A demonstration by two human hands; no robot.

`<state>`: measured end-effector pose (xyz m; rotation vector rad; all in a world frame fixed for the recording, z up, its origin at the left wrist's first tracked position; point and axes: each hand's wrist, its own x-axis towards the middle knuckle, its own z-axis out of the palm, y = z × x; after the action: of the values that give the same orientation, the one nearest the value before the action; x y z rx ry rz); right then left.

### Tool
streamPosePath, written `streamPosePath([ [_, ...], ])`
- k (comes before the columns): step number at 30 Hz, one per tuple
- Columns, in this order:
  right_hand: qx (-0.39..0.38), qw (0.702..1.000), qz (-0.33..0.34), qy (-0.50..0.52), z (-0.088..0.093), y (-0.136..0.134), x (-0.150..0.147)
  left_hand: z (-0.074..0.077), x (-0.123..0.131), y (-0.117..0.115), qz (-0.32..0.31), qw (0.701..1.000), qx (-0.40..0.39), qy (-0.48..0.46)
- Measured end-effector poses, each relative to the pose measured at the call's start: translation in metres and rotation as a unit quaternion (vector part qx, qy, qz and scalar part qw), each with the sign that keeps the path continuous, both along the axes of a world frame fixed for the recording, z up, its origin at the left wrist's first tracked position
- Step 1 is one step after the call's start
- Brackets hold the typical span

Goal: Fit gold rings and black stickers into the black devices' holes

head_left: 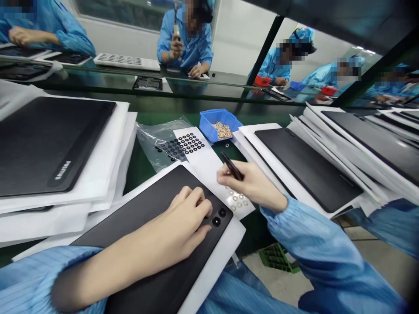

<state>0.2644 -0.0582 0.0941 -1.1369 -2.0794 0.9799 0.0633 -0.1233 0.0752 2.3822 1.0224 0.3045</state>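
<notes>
A black tablet back cover [157, 205] with two round camera rings [216, 221] lies on white sheets before me. My left hand [188, 218] rests on it beside the rings, fingers bent, thumb apart from the index finger, with nothing seen in it. Above the cover's right side, my right hand [252, 181] is closed around a slim black pen-shaped tool [232, 166] pointing up and left; its exact kind is unclear. Under that hand lies a white sticker sheet [209, 163] with rows of black rings at its far end and pale rings [238, 201] nearer me.
A blue bin [209, 126] holds small tan pieces. Clear plastic bags [153, 139] lie left of it. Stacked covers with white sheets stand left [49, 144] and right [307, 165]. Across the bench, several people in blue work; one [186, 39] holds a tool upright.
</notes>
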Motion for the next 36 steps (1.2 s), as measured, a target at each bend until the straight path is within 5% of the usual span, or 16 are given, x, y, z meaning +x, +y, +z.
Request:
streamPosePath([
  [7,0.035,0.991,0.1,-0.078,-0.02,0.095,-0.1,0.009,-0.001,-0.003,-0.003,0.999,0.042,0.024],
  [13,0.122,0.977,0.111,-0.138,-0.04,0.113,-0.146,0.008,-0.003,-0.005,-0.003,0.997,0.071,0.025],
  [17,0.143,0.977,0.073,-0.141,-0.021,0.103,-0.136,0.008,-0.005,-0.004,-0.006,0.996,0.084,0.028],
  [22,0.092,0.98,0.037,-0.17,0.005,0.076,-0.082,0.007,-0.019,0.017,0.065,0.984,0.149,0.071],
  [26,0.014,0.981,0.011,-0.195,-0.004,0.053,-0.039,0.001,-0.045,0.045,0.204,0.949,0.203,0.133],
  [28,-0.022,0.983,0.028,-0.182,-0.013,0.046,-0.03,0.0,-0.057,0.054,0.252,0.946,0.164,0.123],
  [32,-0.061,0.984,0.095,-0.137,-0.027,0.04,-0.028,0.004,-0.066,0.06,0.257,0.963,0.025,0.08],
  [36,-0.127,0.981,0.113,-0.089,-0.034,0.041,-0.027,0.01,-0.065,0.06,0.24,0.968,0.001,0.077],
])
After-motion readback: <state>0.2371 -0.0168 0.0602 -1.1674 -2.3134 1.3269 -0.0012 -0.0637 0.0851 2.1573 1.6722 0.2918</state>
